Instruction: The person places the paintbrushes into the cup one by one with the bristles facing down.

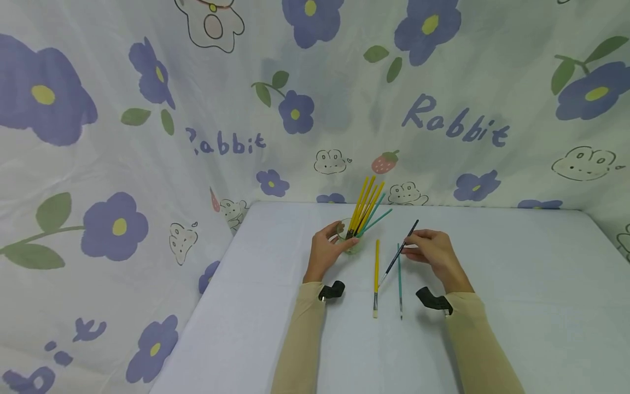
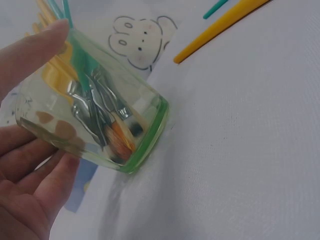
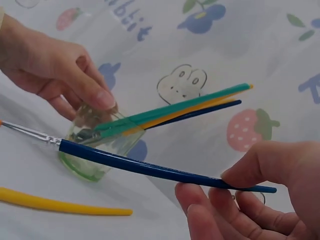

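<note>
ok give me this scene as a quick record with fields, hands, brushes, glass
left hand: grips the glass
glass: green tinted, tilted, base edge on the table, holds yellow and teal brushes, bristles down
right hand: pinches a dark blue brush near its handle end
on the table: one yellow brush and one teal brush, lying side by side between the hands
backdrop: flower and rabbit print cloth

White table (image 1: 492, 284): glass (image 1: 350, 242), yellow brush (image 1: 376, 276), teal brush (image 1: 399, 284)
</note>
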Tool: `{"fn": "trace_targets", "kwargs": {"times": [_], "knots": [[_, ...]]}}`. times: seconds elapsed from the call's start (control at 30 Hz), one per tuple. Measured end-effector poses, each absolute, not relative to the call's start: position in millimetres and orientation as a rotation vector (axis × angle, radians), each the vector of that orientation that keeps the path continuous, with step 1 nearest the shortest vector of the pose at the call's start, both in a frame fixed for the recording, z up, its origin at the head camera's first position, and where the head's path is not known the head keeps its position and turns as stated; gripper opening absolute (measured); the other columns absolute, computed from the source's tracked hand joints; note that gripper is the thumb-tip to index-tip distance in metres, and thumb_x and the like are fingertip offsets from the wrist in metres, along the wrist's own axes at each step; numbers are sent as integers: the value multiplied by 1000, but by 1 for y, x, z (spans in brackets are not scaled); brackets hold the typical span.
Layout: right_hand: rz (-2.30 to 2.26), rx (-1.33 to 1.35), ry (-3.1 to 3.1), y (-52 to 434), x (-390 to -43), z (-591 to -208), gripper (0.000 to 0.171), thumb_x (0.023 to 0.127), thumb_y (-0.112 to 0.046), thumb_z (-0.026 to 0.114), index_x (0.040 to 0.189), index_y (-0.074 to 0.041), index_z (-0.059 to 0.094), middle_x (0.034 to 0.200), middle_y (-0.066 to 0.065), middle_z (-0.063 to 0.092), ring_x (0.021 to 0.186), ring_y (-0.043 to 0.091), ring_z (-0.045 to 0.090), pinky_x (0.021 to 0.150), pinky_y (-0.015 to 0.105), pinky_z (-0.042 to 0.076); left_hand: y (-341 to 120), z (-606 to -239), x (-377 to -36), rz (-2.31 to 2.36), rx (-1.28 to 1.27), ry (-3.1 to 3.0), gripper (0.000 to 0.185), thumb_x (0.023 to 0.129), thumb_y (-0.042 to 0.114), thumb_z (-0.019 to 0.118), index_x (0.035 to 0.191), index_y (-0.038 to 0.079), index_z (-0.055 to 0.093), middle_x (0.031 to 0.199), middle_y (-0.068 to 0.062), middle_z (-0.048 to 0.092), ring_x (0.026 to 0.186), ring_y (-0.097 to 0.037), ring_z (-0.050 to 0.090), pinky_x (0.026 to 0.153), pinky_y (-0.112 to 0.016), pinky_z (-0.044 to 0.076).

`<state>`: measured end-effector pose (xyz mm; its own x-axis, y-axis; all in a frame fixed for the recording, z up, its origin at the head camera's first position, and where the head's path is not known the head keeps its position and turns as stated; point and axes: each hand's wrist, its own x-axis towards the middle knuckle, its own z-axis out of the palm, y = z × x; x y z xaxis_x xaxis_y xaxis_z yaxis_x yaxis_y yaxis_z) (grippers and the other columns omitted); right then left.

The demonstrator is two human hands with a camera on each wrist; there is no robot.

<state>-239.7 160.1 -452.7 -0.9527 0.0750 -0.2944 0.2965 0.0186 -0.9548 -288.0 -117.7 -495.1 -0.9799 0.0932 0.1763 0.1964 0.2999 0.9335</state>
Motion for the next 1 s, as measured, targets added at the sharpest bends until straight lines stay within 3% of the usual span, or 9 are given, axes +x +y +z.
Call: {"fn": "trace_targets", "kwargs": {"times": [0.2,0.3,0.5,0.77,1.0], "knots": [[-2195,398,2028,160,-239,-447,57,101,-12,62,149,10,41,96,-2,68,75,5,76,76,23,65,-116,-496,-288,-1770,-289,-2464,81,80,38,90,147,6,58,142,-12,66,137,-29,59,112,-43,54],[-2281,435,1977,159,-240,-443,48,100,-11,63,141,7,47,91,-5,68,74,6,77,75,23,65,-115,-497,-288,-1765,-298,-2470,82,81,39,90,148,4,56,143,-13,65,138,-30,58,113,-43,54],[-2389,490,1932,155,-245,-434,23,99,-11,64,120,-3,56,91,-5,69,74,8,77,76,23,65,-114,-496,-288,-1768,-295,-2476,81,81,38,89,148,6,56,145,-12,63,139,-29,57,113,-41,54],[-2496,532,1914,149,-251,-425,29,101,-13,63,128,-3,55,91,-6,70,75,8,77,77,24,65,-115,-494,-288,-1765,-287,-2485,82,81,40,90,148,8,57,146,-12,63,140,-28,57,113,-41,54],[-2608,535,1824,142,-254,-418,18,99,-9,66,115,-7,58,88,-3,72,74,11,78,76,26,66,-118,-493,-287,-1757,-275,-2490,81,81,39,89,148,7,57,145,-12,63,140,-29,57,113,-41,53]]}}
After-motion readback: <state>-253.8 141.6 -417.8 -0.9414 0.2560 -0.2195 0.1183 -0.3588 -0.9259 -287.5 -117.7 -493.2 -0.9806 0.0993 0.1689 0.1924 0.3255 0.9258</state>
